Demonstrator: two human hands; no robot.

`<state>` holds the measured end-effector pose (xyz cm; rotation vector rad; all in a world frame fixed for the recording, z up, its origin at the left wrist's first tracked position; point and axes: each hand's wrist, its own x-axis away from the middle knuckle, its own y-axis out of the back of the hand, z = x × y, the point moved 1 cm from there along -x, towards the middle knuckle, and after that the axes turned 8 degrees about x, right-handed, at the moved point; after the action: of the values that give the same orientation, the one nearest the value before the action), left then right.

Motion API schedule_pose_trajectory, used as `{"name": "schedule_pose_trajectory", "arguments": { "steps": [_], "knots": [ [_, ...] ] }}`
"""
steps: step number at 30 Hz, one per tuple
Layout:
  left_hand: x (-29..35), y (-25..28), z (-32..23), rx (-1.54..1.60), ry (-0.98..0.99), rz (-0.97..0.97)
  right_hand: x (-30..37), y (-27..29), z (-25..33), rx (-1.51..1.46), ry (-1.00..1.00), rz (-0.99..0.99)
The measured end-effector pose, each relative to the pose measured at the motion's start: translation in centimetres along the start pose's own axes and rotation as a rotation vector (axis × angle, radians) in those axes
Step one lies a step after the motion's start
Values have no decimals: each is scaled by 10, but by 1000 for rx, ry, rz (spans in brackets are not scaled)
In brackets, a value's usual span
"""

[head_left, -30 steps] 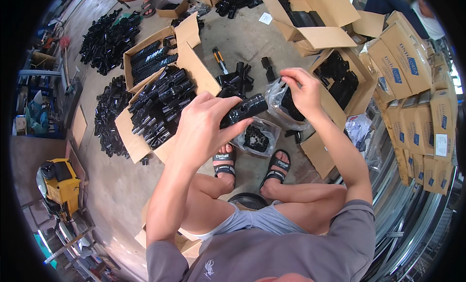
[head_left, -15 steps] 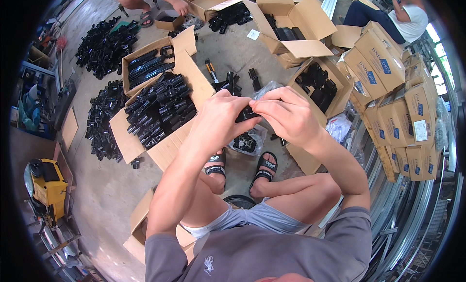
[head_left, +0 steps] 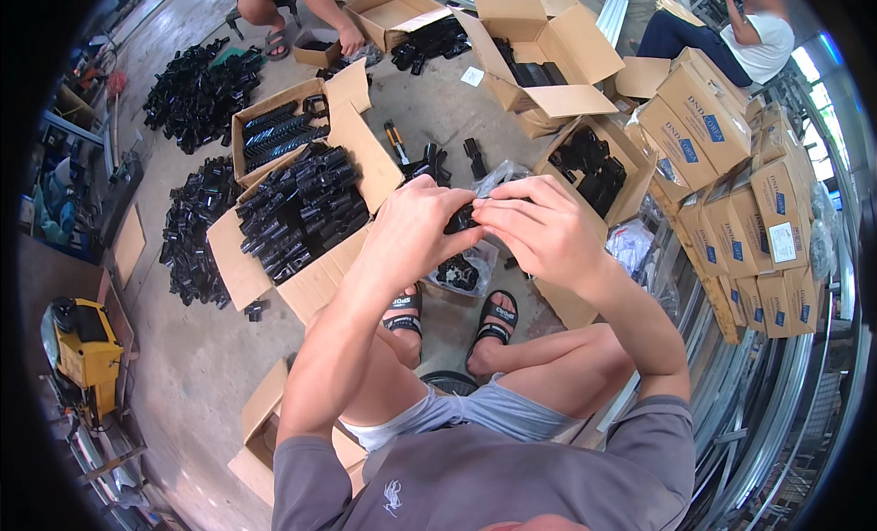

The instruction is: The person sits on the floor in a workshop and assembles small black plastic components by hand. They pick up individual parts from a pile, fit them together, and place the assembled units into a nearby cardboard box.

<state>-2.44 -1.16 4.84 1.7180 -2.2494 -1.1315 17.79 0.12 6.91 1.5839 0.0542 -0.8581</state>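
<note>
My left hand (head_left: 416, 222) is closed around a small black part (head_left: 462, 219), held up in front of me above my feet. The fingertips of my right hand (head_left: 541, 228) are pinched together at the part's right side, touching it. Most of the part is hidden by my fingers, so its exact kind cannot be made out. Below my hands, a clear plastic bag or tub (head_left: 477, 273) holds small black pieces. Just beyond my hands lie loose black parts (head_left: 429, 164), a crumpled clear bag (head_left: 502, 177) and an orange-and-black handled tool (head_left: 396, 141).
To my left stands an open carton (head_left: 364, 250) full of black parts, with another carton (head_left: 239, 162) behind it. Heaps of black parts (head_left: 199, 230) lie farther left. On the right are an open carton (head_left: 641, 170) and stacked cartons (head_left: 731, 225). Two other people sit at the back.
My right fingers have shifted slightly on the black part, and both hands sit a little lower. The person at the far left has moved their hand slightly. The view has tilted a little.
</note>
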Motion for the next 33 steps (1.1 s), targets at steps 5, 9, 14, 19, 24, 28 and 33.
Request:
{"name": "schedule_pose_trajectory", "arguments": {
  "steps": [5,9,14,19,24,28,33],
  "knots": [
    [-1,0,-3,62,35,-13,7,5,7,-303,-378,-70],
    [-3,-5,-8,127,120,48,39,-4,-8,-908,-726,10],
    [-9,-8,-17,174,138,89,46,-9,-10,-1105,-875,-73],
    [-9,-23,-23,321,80,-72,52,-8,-11,-1120,-880,-146],
    [-5,-33,-15,372,97,-33,56,2,-11,-1105,-887,-188],
    [-6,-42,-10,353,15,-68,62,6,-14,-1104,-920,-154],
    [-7,-55,-19,560,240,-60,62,7,-14,-1081,-989,-223]
  ]
}}
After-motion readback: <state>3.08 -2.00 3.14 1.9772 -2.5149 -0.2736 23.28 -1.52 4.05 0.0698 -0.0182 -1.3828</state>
